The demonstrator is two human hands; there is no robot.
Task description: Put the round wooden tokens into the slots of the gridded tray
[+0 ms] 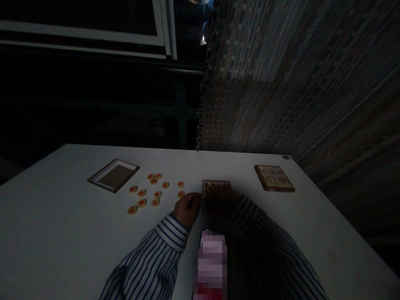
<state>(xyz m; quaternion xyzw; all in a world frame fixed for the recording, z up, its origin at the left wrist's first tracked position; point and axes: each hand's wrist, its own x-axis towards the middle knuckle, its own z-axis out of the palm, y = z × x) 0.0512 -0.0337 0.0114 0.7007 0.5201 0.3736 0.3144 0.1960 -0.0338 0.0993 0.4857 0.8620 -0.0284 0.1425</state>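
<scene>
A white table (78,233) spreads out on all sides of a small tray (216,181). Past the tray and to its right hangs a strand curtain (265,83); far beyond it, to the left, is a pale frame (93,35). Two striped sleeves (150,262) reach toward the tray from the near side. Nearer than the tray lies a phone-like object (212,258), its face blurred. Well to the tray's left sits an open box part (116,177), pale-walled with a brownish floor; well to its right, a closed box (275,178) with dark lettering on its lid.

The tray itself is shallow and thin-rimmed, partly hidden by the hands. The left hand (187,208) is at its near left corner, thumb and fingers drawn close together; whether they grip anything I cannot tell. The right hand (221,200) covers its near right part in deep shadow, so its hold cannot be told. Along the tray's far side show round pale pieces (206,185) with dark marks. Left of the tray, twelve cream discs (141,203) with red characters lie scattered, some touching.
</scene>
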